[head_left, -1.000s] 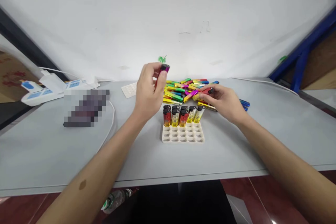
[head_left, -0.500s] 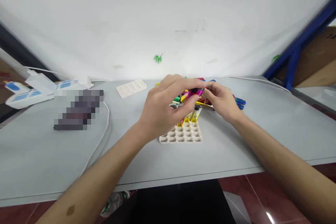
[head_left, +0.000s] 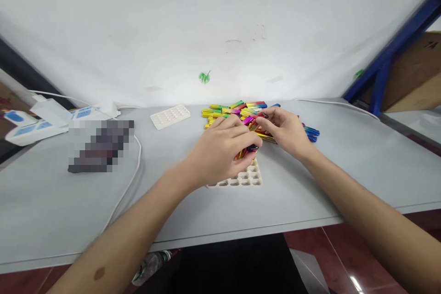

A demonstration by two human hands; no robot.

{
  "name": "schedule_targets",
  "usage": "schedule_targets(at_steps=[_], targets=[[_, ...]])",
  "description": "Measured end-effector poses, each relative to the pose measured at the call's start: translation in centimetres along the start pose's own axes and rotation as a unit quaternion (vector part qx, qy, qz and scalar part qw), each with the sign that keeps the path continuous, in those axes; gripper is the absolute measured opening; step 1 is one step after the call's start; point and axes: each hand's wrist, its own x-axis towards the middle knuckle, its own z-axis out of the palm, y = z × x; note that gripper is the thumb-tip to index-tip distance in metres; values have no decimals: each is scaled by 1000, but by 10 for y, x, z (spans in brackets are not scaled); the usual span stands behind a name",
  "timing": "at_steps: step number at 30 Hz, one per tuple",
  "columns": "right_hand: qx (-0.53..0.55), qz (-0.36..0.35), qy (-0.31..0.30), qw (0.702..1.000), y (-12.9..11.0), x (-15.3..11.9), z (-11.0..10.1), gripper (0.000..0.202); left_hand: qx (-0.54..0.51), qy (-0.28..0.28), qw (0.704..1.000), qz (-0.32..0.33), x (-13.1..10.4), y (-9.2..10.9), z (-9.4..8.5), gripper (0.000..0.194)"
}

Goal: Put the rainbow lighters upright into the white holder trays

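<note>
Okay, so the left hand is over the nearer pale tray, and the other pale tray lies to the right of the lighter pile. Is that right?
Not quite: the head view shows the other pale tray to the left of the lighter pile. The left hand is over the nearer pale tray.

Left hand (head_left: pixel 223 149) grips a lighter (head_left: pixel 253 148) at the near tray (head_left: pixel 254 179); right hand (head_left: pixel 287 131) pinches a red lighter (head_left: pixel 254 125) by the pile (head_left: pixel 217 113). Second tray (head_left: pixel 170 116) back left.
</note>
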Motion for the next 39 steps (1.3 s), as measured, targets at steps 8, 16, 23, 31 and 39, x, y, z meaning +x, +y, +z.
schedule_targets(at_steps=[8,16,23,31,39], targets=[[-18,-4,3,1000,0,0,1,38,-30,-7,999,-21,2,-3,-9,7],[3,-8,8,1000,0,-1,-1,37,-59,-29,997,-31,1,-4,-14,8],[12,1,17,1000,-4,-3,-1,38,-47,-25,998,-23,0,-4,-12,14],[129,-8,-7,992,-13,-7,1,33,-54,48,991,-117,4,-9,-15,21],[207,-27,-69,976,-24,-13,15,30,-62,-39,969,-235,2,-27,-17,27]])
